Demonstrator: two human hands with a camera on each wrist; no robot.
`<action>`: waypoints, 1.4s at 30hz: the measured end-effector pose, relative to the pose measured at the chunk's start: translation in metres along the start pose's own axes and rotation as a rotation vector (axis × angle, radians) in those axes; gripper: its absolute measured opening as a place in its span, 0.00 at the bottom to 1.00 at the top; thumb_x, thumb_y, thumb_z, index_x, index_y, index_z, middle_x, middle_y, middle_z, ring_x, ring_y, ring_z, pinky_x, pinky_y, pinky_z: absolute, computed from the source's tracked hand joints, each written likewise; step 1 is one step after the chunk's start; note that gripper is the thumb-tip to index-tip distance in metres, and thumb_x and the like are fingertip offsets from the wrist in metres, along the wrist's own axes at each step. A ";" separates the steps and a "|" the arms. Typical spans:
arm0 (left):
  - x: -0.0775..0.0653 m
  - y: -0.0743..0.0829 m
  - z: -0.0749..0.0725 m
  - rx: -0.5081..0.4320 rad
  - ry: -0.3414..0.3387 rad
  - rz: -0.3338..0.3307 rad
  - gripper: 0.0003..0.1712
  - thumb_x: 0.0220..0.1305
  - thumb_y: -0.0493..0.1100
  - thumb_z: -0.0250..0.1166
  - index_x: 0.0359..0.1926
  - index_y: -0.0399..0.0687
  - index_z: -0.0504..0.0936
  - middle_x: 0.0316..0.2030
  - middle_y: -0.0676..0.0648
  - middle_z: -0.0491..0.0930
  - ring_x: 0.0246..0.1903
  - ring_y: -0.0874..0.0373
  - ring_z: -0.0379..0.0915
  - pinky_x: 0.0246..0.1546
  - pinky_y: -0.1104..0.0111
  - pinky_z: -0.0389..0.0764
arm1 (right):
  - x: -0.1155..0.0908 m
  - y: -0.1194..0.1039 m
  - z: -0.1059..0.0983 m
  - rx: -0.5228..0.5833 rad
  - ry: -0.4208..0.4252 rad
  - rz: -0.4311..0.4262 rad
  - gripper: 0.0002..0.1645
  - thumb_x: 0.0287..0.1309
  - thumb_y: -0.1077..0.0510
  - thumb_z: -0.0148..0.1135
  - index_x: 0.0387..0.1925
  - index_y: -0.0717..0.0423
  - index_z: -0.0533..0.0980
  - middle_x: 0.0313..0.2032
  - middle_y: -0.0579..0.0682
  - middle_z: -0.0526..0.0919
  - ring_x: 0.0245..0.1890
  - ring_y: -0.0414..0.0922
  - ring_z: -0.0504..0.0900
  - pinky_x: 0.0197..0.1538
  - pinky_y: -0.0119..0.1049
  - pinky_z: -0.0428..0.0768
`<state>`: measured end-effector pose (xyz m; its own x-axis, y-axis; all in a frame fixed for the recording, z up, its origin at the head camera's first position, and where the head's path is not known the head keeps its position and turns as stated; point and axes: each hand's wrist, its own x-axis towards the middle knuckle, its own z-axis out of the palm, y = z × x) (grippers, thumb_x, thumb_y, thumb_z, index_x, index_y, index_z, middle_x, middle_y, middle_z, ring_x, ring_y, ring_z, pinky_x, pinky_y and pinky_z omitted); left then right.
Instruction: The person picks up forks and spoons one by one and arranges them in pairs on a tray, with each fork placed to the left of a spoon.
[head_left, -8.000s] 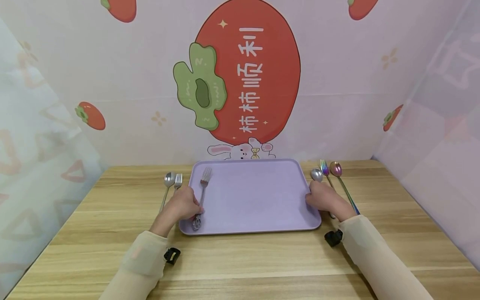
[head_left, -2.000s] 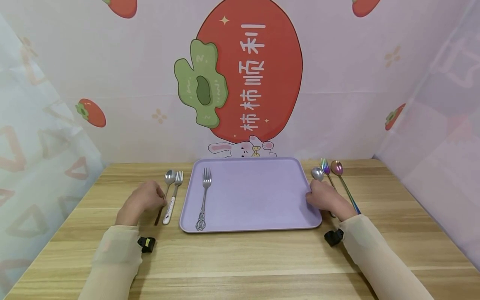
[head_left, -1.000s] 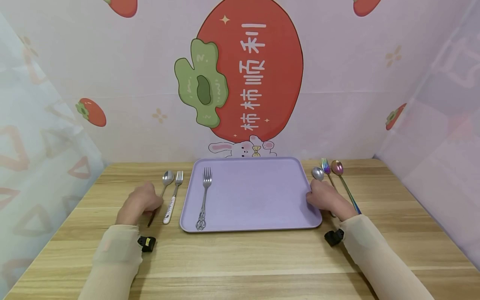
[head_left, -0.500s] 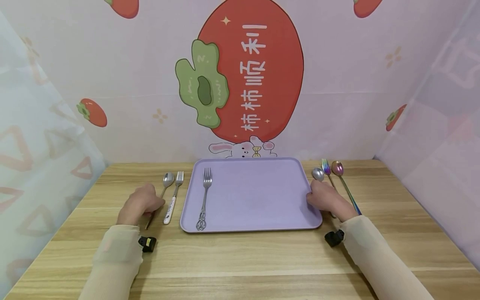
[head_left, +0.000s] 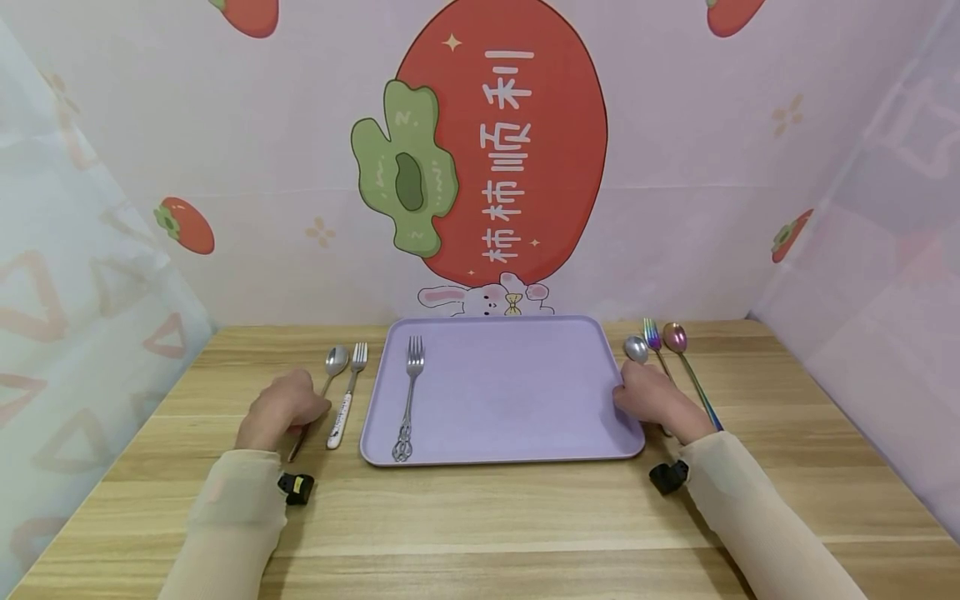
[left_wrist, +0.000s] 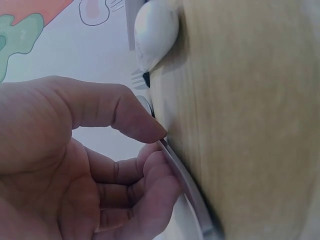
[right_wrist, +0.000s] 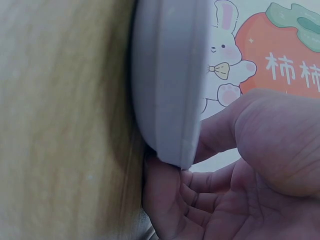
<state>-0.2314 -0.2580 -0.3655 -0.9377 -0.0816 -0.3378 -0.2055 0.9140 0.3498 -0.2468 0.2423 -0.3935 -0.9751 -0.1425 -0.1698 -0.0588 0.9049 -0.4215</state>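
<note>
In the head view my left hand is over the handle of a silver spoon at the left of the table. The left wrist view shows thumb and fingers pinching that thin spoon handle against the wood. Next to it lies a fork with a white patterned handle. An ornate silver fork rests on the left part of a lilac tray. My right hand grips the tray's right edge; in the right wrist view the thumb is above the rim and the fingers below.
Right of the tray lie a silver spoon, a rainbow fork and a rainbow spoon, their handles partly behind my right hand and wrist. A printed cloth stands along the table's back edge.
My left hand has let go of the ornate fork on the tray and moved left to the silver spoon, whose handle end has shifted left. The right hand stays at the tray's edge.
</note>
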 end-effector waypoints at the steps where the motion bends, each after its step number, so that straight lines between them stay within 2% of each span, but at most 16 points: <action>1: 0.000 0.000 0.000 0.000 -0.002 0.000 0.07 0.55 0.38 0.56 0.25 0.41 0.69 0.20 0.45 0.71 0.14 0.60 0.65 0.16 0.72 0.68 | 0.000 0.000 0.000 -0.001 0.001 -0.003 0.07 0.60 0.65 0.51 0.33 0.67 0.72 0.25 0.57 0.76 0.24 0.48 0.77 0.24 0.36 0.76; 9: 0.000 0.000 0.001 0.013 -0.006 0.017 0.10 0.60 0.41 0.58 0.29 0.37 0.72 0.23 0.42 0.72 0.17 0.57 0.70 0.17 0.71 0.71 | -0.001 -0.001 0.000 -0.018 0.005 -0.003 0.08 0.60 0.65 0.51 0.34 0.69 0.72 0.26 0.57 0.76 0.24 0.48 0.77 0.25 0.37 0.76; 19: 0.001 0.000 0.001 0.011 0.017 0.033 0.11 0.59 0.42 0.58 0.29 0.38 0.70 0.21 0.44 0.71 0.17 0.57 0.67 0.17 0.70 0.68 | 0.000 0.000 0.000 -0.022 0.016 -0.006 0.06 0.59 0.65 0.52 0.32 0.67 0.72 0.25 0.57 0.76 0.24 0.48 0.76 0.25 0.38 0.76; 27: -0.001 0.002 0.001 0.009 0.025 0.017 0.09 0.59 0.40 0.58 0.30 0.37 0.71 0.21 0.44 0.71 0.17 0.57 0.67 0.18 0.68 0.68 | 0.001 0.001 0.000 -0.022 0.002 0.003 0.07 0.60 0.65 0.52 0.34 0.68 0.72 0.25 0.57 0.76 0.24 0.48 0.76 0.25 0.37 0.76; 42: -0.006 0.006 -0.005 0.035 0.056 0.032 0.12 0.61 0.42 0.59 0.34 0.35 0.72 0.25 0.43 0.70 0.22 0.52 0.67 0.21 0.64 0.70 | -0.001 -0.002 -0.001 -0.011 -0.001 0.012 0.06 0.59 0.65 0.52 0.32 0.67 0.72 0.25 0.57 0.76 0.24 0.48 0.77 0.25 0.37 0.76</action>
<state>-0.2281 -0.2542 -0.3573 -0.9579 -0.0732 -0.2777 -0.1663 0.9298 0.3284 -0.2459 0.2413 -0.3920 -0.9756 -0.1316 -0.1759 -0.0490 0.9109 -0.4097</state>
